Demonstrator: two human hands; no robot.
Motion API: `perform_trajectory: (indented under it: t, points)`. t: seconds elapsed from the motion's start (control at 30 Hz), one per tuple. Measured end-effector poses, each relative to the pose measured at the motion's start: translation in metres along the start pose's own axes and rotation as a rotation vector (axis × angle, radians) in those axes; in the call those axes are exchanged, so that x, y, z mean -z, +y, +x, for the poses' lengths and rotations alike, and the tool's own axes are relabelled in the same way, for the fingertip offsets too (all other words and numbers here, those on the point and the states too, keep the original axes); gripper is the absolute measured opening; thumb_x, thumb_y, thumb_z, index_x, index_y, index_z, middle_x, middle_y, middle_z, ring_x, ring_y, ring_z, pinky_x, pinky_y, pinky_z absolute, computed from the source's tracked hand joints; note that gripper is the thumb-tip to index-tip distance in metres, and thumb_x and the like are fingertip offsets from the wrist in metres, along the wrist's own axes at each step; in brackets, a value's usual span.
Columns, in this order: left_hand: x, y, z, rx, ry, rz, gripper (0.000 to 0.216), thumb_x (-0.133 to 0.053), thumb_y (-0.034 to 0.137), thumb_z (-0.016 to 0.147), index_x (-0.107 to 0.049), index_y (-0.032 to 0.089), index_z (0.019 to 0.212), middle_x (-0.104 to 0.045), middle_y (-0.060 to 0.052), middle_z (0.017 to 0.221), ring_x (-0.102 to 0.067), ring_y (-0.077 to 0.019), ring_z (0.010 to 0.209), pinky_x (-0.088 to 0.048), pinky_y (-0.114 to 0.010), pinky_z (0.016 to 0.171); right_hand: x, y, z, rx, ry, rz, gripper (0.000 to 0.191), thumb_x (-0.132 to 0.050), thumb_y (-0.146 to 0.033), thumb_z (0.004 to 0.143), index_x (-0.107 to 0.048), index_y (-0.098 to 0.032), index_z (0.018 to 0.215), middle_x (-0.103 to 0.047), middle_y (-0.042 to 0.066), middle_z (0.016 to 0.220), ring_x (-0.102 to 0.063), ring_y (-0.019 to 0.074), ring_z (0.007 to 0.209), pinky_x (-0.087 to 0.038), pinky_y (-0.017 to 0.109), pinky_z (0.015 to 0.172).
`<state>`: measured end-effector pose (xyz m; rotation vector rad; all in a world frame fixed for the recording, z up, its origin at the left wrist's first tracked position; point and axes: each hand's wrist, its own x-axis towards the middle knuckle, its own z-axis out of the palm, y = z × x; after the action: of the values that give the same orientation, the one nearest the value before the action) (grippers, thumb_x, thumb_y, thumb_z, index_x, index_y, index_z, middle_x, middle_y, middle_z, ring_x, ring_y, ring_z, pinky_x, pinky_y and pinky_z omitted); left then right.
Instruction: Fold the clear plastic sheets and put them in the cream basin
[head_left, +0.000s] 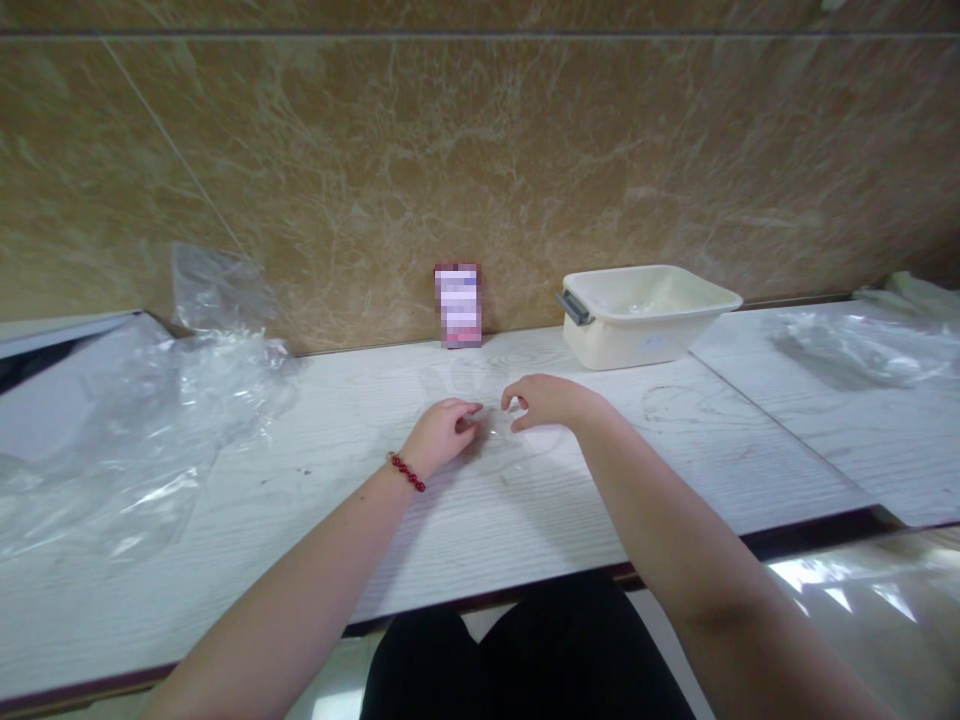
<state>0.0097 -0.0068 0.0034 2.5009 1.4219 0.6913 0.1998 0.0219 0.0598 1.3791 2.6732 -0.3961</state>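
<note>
Brown marbled wall (pixel 337 180) up top, white wood-grain table (pixel 487 550) below, and 2 arms stretch forward! Left hand (pixel 442 440), 1 red bracelet (pixel 407 472) at its wrist, curls inward; right hand (pixel 551 400) arches opposite, thumb and fingertips apart on each. Between them, clear plastic (pixel 493 425) over the tabletop; whether they're pinching it, I can't tell. Farther back: 1 cream bin (pixel 630 345), 1 upright pixelated slab (pixel 459 305).

One cream tub (pixel 630 345) with grey clip (pixel 574 307), set near a brown marbled wall (pixel 337 180); one upright phone (pixel 459 305), screen pixelated, by the wall; crumpled clear sheeting (pixel 217 390), left on white wood-grain worktop (pixel 262 505); similar plastic (pixel 892 350), far right.
</note>
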Motion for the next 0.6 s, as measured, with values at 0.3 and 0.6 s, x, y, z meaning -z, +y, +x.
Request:
perform_trajectory:
  t: [0.3,0.6]
  points:
    - [-0.0005,-0.0011,0.0002,-0.027,-0.020,0.078,0.028,-0.046,0.027,0.074,-0.060,0.015,0.095,-0.062,-0.006,0.089,-0.055,-0.0157,0.083,-0.042,-0.027,0.078,-0.0004,-0.0007,-0.0020,-0.042,-0.056,-0.011,0.044,-0.065,-0.035,0.056,-0.057,-0.021,0.098,-0.059,0.003,0.090,-0.053,0.0179,0.082,-0.035,0.022,0.060]
    - [0.0005,-0.0033,0.0007,-0.030,-0.038,0.092,0.027,-0.047,0.025,0.073,-0.060,0.016,0.095,-0.062,-0.006,0.089,-0.054,-0.0159,0.084,-0.041,-0.028,0.078,0.0004,-0.0054,-0.0031,-0.064,-0.107,-0.016,0.053,-0.067,-0.034,0.053,-0.053,-0.021,0.103,-0.059,0.004,0.091,-0.053,0.0188,0.084,-0.036,0.022,0.061]
